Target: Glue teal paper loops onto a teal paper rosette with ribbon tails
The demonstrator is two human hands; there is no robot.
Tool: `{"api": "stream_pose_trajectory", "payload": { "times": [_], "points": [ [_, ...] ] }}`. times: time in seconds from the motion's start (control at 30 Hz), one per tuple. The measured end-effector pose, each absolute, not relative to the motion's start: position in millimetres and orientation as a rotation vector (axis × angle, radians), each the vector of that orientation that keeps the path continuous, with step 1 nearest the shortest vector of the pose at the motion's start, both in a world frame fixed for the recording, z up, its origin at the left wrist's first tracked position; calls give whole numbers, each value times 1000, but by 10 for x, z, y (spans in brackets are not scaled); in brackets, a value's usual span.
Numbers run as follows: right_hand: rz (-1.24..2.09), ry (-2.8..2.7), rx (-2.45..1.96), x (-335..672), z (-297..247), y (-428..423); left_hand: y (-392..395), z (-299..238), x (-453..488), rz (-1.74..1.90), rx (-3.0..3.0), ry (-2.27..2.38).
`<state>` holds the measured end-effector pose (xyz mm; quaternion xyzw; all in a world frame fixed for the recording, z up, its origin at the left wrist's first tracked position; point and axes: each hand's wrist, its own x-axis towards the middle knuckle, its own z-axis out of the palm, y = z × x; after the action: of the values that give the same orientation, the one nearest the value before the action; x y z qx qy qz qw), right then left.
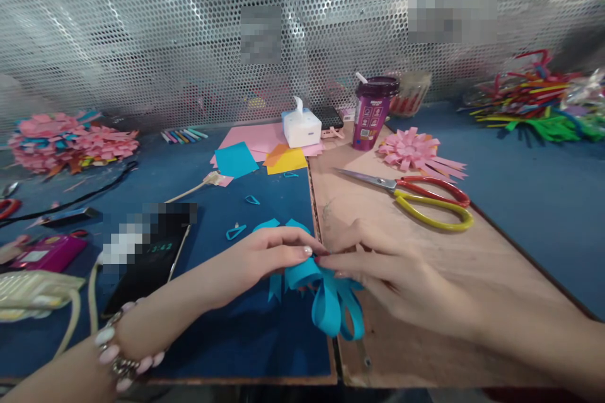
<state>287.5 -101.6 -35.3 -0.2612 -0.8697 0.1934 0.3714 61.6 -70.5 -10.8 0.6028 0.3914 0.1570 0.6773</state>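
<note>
A blue paper flower of looped strips (pixel 331 299) lies at the seam between a blue mat (pixel 255 340) and a bare wooden board (pixel 425 327). My left hand (pixel 265 258) reaches in from the left, its fingertips pinched on the top of the loops. From the right, my right hand (pixel 392 277) meets it, fingers pressed together on the same blue paper flower. Small blue loops (pixel 236 231) lie loose on the mat just behind my left hand.
Red and yellow scissors (pixel 416 196) and a pink paper flower (pixel 410 150) lie on the board. A purple cup (pixel 371 113), a white tissue box (pixel 301 126), coloured paper sheets (pixel 265 151), a phone (pixel 146 258) and heaps of paper flowers (pixel 66 141) surround the work spot.
</note>
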Motion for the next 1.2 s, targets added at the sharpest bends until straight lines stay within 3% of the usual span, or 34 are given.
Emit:
{"api": "stream_pose_trajectory", "payload": {
  "times": [0.47,1.2],
  "points": [
    [585,-2042,-647,2811,-389,-1012,-673,-123,612,338,1387,828],
    [600,-2177,-667,2845,-369,-1025,-682,-156,609,350,1357,871]
  ]
}}
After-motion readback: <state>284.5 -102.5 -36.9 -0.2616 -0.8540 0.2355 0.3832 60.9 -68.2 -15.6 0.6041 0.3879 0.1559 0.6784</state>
